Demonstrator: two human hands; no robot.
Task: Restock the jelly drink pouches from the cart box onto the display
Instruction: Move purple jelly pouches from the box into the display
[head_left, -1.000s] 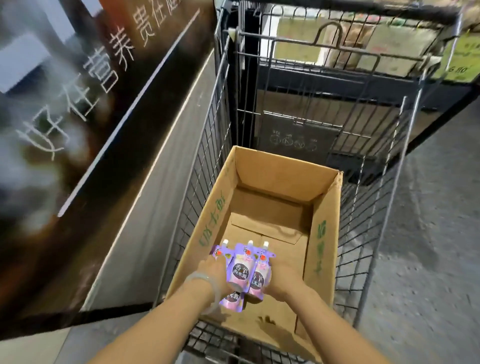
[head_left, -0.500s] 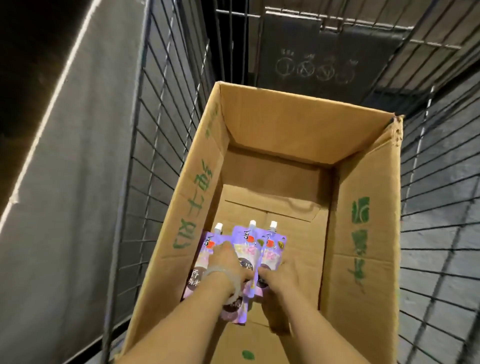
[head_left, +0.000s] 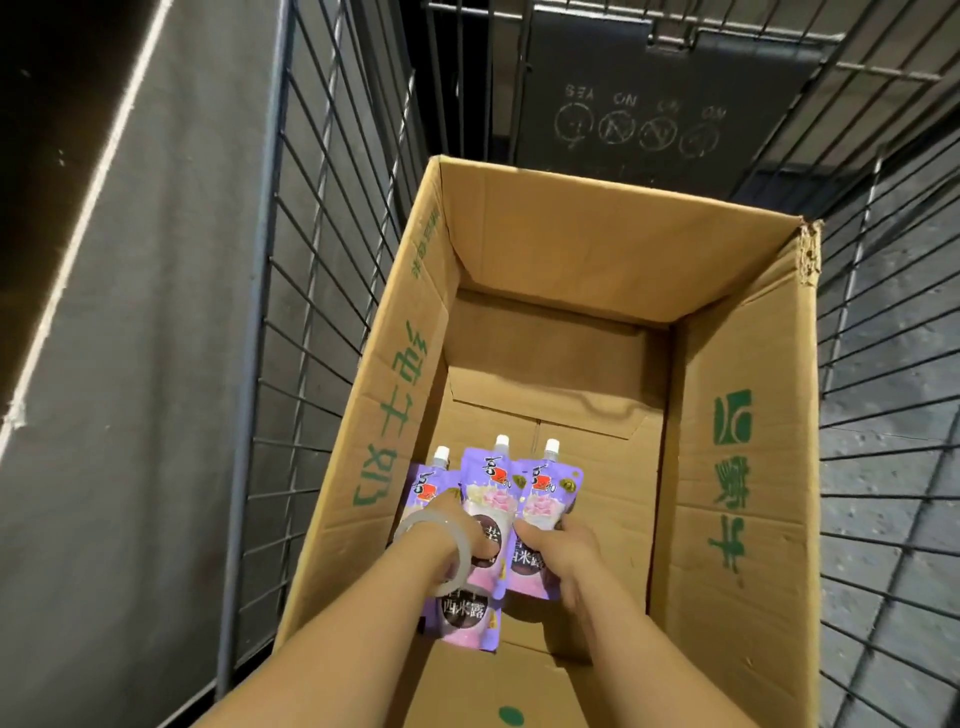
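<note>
— How many purple jelly drink pouches (head_left: 491, 512) are in the cardboard box (head_left: 737, 457)? Can you count them?

— Not surely. Three white caps show, but the pouches overlap and the left hand (head_left: 457, 525) hides the middle of the stack. A lower pouch (head_left: 465, 621) shows under the wrist, and its top is covered.

— And the fingers?

— The left hand's fingers are behind its own back and wrist. The right hand (head_left: 558, 551) covers the right pouch's lower edge, and its fingertips go out of sight beneath.

— The cart (head_left: 311, 270)?

— Cut off at the top and right edges. The faint white marks on its dark panel (head_left: 644, 122) are too small to read. Both forearms run off the bottom edge.
</note>
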